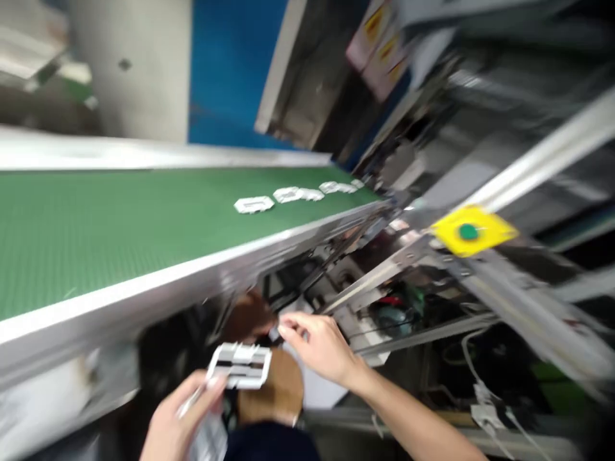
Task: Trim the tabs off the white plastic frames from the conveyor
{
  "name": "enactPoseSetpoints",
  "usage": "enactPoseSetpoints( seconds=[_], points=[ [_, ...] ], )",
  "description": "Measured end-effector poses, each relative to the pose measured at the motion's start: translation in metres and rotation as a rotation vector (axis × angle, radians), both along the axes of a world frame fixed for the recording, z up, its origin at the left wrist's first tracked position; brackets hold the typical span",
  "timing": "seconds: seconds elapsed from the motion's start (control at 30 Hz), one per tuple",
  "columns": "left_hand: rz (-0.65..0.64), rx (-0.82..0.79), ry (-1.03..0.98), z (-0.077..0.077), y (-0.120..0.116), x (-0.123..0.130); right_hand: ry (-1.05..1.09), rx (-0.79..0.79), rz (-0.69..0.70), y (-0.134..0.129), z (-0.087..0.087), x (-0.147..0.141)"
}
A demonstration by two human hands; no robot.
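Left hand (pixel 180 410) grips a white frame (pixel 246 370) below a green conveyor (pixel 120 224) — right hand's (pixel 323 347) grip unclear — with yellow-marked labels (pixel 385 48) beyond, too blurred to read.

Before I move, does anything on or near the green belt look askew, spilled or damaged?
Nothing clearly stands out. The white frames lie in an uneven row on the green belt, some bunched close together, and the left hand holds a similar frame. Blur would hide fine cracks.

A yellow plate (pixel 444 235) with a green button (pixel 468 232), a blue panel (pixel 230 70), white cables (pixel 466 355).
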State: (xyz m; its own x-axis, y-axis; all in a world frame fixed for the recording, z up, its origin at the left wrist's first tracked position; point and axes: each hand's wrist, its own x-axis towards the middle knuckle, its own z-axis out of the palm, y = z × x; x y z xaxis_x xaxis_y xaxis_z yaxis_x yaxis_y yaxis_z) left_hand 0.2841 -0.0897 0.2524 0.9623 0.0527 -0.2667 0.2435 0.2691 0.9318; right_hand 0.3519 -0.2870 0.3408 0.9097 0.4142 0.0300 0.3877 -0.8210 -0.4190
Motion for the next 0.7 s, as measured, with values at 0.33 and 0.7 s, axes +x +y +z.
enactPoseSetpoints(
  seconds=[0.33, 0.7],
  points=[
    [0.214, -0.135, 0.243, -0.026, 0.023, -0.088, 0.933, 0.356, 0.315, 0.071, -0.080, -0.019],
    [0.310, -0.164, 0.401, -0.016, 0.032, -0.099, 1.372, 0.466, 0.408, 0.090, -0.085, -0.015]
  ],
)
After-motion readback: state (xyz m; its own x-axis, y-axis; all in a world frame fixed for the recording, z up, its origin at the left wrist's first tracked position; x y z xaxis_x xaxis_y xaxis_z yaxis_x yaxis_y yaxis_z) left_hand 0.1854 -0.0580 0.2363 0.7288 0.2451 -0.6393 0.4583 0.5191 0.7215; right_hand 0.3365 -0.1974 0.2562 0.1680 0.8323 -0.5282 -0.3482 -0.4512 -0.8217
